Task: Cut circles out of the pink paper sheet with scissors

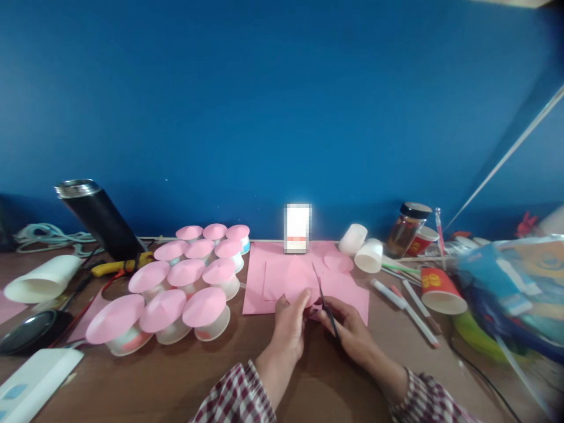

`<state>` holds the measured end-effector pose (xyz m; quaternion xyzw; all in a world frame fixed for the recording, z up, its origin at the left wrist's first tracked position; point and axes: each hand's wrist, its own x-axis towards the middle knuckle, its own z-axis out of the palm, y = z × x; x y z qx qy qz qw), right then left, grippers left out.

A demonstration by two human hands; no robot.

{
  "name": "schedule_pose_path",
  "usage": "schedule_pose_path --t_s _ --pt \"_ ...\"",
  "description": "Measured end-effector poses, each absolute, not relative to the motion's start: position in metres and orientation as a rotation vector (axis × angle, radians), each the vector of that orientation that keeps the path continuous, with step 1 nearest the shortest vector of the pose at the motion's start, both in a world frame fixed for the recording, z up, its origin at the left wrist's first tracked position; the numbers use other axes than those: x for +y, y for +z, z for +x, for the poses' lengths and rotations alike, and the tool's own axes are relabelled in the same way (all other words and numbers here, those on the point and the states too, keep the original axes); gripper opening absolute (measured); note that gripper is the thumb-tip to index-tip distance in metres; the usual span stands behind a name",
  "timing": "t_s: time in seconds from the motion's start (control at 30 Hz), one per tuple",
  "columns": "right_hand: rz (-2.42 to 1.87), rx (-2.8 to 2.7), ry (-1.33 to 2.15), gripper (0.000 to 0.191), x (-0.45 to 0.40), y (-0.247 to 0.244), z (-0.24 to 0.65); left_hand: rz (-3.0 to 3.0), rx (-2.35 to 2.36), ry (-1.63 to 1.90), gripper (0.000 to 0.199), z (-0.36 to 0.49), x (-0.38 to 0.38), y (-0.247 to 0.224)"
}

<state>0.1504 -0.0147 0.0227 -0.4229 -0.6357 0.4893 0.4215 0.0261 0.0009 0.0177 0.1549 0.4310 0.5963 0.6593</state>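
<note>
My left hand point(291, 323) pinches the lower edge of a pink paper disc point(301, 277) at the middle of the desk. Close beside it, my right hand point(346, 326) is closed round black-handled scissors point(326, 308), whose blades point up and away along the disc's right side. Pink paper sheets point(255, 282) lie flat beneath, and another pink round piece point(338, 262) rests on them to the right. On the left, several paper cups point(211, 326) stand in rows, each topped with a shallow pink paper cone point(205, 306).
White cups point(369, 256), markers point(414, 311), a red cup point(442, 291) and a jar point(408, 230) are on the right. A bright phone-like screen point(298, 229) stands at the wall. A black flask point(99, 220), yellow-handled tool point(121, 265) and white power strip point(37, 382) are left.
</note>
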Motion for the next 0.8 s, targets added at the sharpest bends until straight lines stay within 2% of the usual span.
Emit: schedule_pose_path --t_s 0.8 --pt "-1.124 -1.577 1.23 0.031 -0.013 0.014 0.154 0.33 0.971 1.337 0.027 0.025 0.002 0.022"
